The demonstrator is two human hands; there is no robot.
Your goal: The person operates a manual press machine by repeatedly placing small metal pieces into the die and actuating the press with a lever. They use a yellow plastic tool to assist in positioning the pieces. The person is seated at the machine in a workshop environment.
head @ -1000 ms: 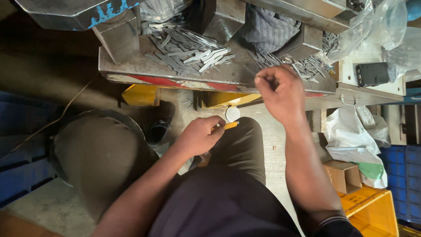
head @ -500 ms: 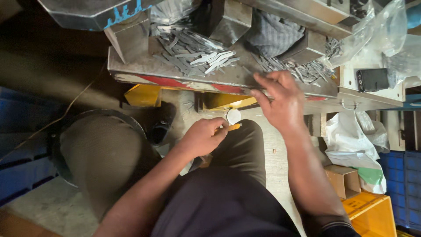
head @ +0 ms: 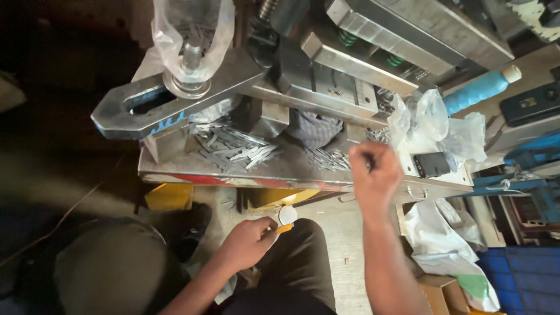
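While left hand (head: 248,242) grips a yellow-handled tool (head: 284,219) at 6 o'clock, right hand (head: 373,175) fingers pinch shut above metal strips (head: 329,158) on bench (head: 291,169); pinched item unclear.

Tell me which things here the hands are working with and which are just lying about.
In hand: left hand holding an orange-handled tool; right hand closed over the flat metal strips.
Lying about: blue bottle, black phone, plastic bags, white sack.
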